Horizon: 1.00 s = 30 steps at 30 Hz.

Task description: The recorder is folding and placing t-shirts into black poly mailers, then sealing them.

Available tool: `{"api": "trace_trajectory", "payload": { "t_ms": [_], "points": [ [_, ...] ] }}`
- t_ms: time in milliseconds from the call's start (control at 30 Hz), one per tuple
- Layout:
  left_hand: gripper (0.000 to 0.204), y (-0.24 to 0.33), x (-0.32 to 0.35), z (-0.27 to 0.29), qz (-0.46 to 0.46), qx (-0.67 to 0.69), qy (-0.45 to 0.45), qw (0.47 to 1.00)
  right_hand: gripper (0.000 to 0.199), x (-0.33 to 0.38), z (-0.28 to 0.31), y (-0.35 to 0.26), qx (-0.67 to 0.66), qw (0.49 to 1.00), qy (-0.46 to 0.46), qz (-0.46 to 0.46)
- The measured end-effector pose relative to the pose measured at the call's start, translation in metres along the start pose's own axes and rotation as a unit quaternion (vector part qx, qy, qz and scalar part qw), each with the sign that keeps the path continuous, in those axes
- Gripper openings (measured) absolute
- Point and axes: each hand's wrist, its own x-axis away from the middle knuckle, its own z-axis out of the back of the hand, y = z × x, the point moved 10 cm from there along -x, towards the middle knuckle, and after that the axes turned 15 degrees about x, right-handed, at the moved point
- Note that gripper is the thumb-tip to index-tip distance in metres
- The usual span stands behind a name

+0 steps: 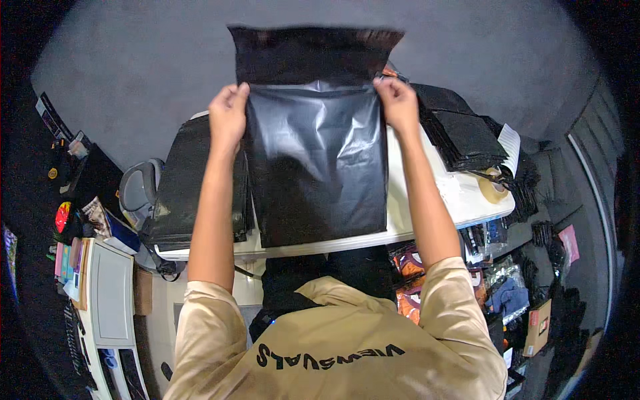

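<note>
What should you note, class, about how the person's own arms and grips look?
Both arms emerge bare from short, loose tan sleeves with a slight sheen. The left grip and right grip are gloveless. No watch shows.

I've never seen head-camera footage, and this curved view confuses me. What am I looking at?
This is one picture from a wide fisheye camera worn on a person's head, looking down, so straight edges bend near the rim. There is no machine, just bare hands. The left hand and right hand pinch opposite sides of a glossy black bag, its flap spread above them. Behind it is a white table, with dark flat stacks at both sides and a tape roll at the right.
</note>
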Motion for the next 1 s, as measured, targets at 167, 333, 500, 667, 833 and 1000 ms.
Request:
{"api": "trace_trajectory", "payload": {
  "t_ms": [167, 333, 500, 667, 833, 1000],
  "points": [
    [0.032, -0.171, 0.010, 0.060, 0.051, -0.233, -0.003, 0.971, 0.036, 0.050, -0.104, 0.132, 0.115, 0.988, -0.092, -0.055],
    [0.035, -0.224, 0.018, 0.090, 0.127, -0.316, 0.062, 0.938, 0.037, 0.075, -0.130, 0.169, 0.146, 0.965, -0.118, -0.183],
    [0.032, -0.207, -0.002, 0.106, 0.084, -0.369, 0.106, 0.919, 0.035, 0.062, -0.160, 0.149, 0.146, 0.970, -0.152, -0.117],
    [0.028, -0.171, -0.006, 0.090, 0.031, -0.372, 0.141, 0.917, 0.043, 0.063, -0.168, 0.143, 0.099, 0.979, -0.122, -0.132],
    [0.043, -0.172, -0.012, 0.092, 0.094, -0.431, 0.085, 0.893, 0.045, 0.072, -0.166, 0.137, 0.107, 0.973, -0.155, -0.132],
    [0.045, -0.106, 0.031, 0.051, -0.045, -0.425, 0.034, 0.903, 0.054, 0.090, -0.132, 0.123, 0.125, 0.957, -0.193, -0.176]
  ]
}}
